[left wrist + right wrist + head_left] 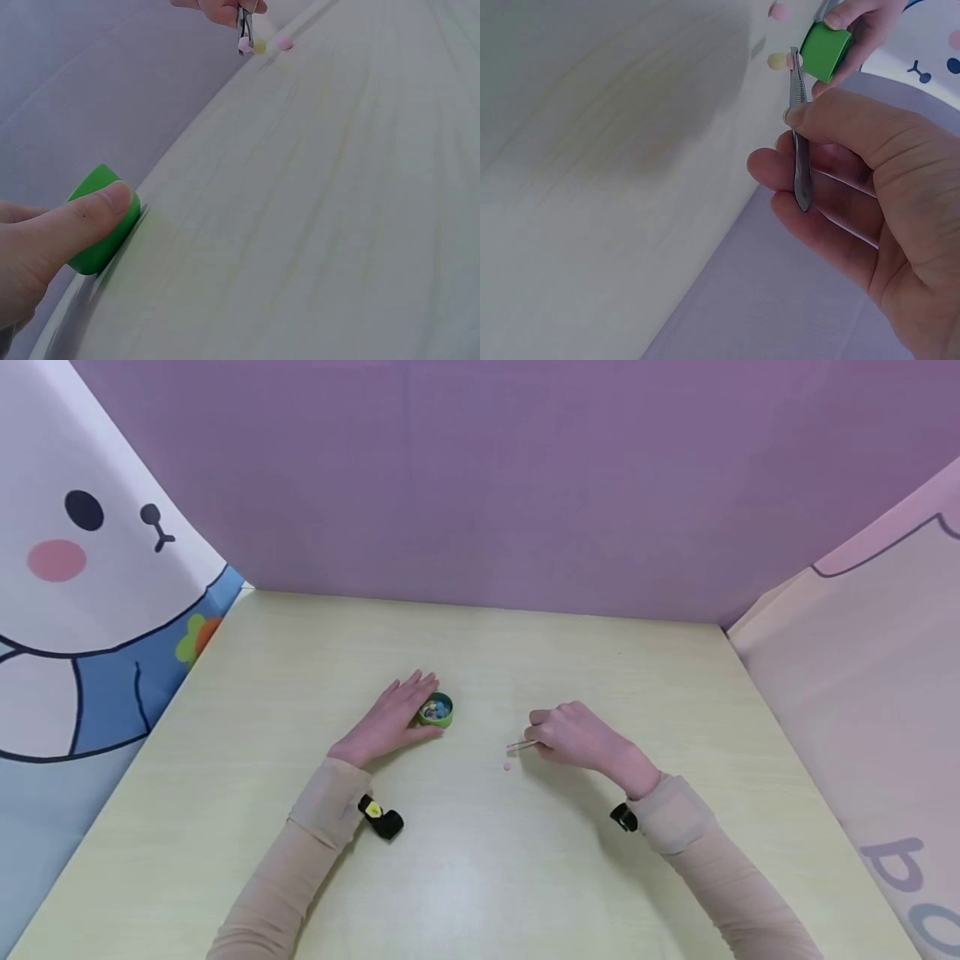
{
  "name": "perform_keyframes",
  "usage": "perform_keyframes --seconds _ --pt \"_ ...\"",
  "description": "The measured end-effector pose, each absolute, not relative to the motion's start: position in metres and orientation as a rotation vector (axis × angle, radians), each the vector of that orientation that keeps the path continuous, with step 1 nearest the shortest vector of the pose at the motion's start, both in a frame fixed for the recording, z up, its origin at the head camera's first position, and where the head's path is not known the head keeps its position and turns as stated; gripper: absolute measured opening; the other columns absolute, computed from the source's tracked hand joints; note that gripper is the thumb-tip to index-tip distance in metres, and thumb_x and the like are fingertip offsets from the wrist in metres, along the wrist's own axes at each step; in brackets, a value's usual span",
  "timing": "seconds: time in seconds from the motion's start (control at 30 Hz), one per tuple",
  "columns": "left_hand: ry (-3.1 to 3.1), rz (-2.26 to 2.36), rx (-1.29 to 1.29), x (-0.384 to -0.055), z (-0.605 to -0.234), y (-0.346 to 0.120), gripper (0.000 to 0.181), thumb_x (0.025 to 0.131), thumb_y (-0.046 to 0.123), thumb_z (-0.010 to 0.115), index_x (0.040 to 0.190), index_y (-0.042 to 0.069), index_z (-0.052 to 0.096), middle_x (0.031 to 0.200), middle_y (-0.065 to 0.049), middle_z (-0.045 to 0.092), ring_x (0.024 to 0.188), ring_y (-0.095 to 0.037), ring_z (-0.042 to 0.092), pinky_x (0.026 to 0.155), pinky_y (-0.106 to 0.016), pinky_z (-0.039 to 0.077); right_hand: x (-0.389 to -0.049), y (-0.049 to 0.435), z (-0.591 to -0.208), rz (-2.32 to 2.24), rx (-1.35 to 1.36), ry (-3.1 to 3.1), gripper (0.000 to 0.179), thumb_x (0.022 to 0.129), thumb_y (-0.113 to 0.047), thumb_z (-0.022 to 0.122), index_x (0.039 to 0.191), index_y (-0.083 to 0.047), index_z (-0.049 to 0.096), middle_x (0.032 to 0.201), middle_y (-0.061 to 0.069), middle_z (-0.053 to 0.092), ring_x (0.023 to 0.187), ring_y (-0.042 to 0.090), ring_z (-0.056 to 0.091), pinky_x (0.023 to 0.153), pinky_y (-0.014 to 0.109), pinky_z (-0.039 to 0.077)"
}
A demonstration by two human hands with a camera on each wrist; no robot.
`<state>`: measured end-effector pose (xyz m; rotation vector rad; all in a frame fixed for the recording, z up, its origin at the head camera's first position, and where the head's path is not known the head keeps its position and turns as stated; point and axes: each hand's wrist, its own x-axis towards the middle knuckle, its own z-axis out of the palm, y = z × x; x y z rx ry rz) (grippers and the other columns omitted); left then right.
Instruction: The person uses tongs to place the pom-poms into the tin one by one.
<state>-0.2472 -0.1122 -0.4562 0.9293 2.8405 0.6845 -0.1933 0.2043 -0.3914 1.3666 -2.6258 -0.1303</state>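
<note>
My left hand (392, 717) steadies a small round green container (446, 722), its thumb against the near side and fingers along the left and far side. Blue and pale beads (432, 710) lie inside it. To the right, my right hand (576, 737) pinches metal tweezers (802, 161) between thumb and fingers. Their tips point left, away from the container. A pink bead (244, 46) appears at the tips. Close by are a yellow bead (777, 61) and another pink bead (507, 767); the yellow one is hard to make out in the head view.
The pale wooden table (465, 877) spreads around both hands. A purple panel (480, 485) rises behind it, with printed panels at left (105, 693) and right (862, 693). Each wrist carries a small black device, such as the left wrist camera (384, 821).
</note>
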Motion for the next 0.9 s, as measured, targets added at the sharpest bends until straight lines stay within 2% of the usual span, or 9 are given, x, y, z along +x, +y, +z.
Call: perform_keyframes --seconds 0.6,0.9 --pt "2.841 0.688 0.927 -0.2452 -0.454 -0.112 0.085 0.091 0.046 0.068 0.155 0.004 0.029 0.165 -0.014 0.024 0.155 -0.034 0.016 0.128 -0.055 0.012 -0.1992 0.201 -0.3881 -0.115 1.404 -2.52 0.014 0.074 0.0 0.074 0.074 -0.014 0.071 0.063 -0.005 0.05 0.053 0.003 0.021 0.047 0.011 0.014" --pt "2.838 0.685 0.93 -0.2446 -0.4548 -0.1093 0.086 0.091 0.047 0.067 0.155 0.004 0.029 0.165 -0.014 0.024 0.155 -0.033 0.016 0.128 -0.055 0.011 -0.1979 0.1976 -0.3875 -0.12 1.41 -2.561 0.013 0.077 -0.002 0.074 0.076 -0.014 0.072 0.064 -0.005 0.052 0.053 0.003 0.023 0.046 0.012 0.017"
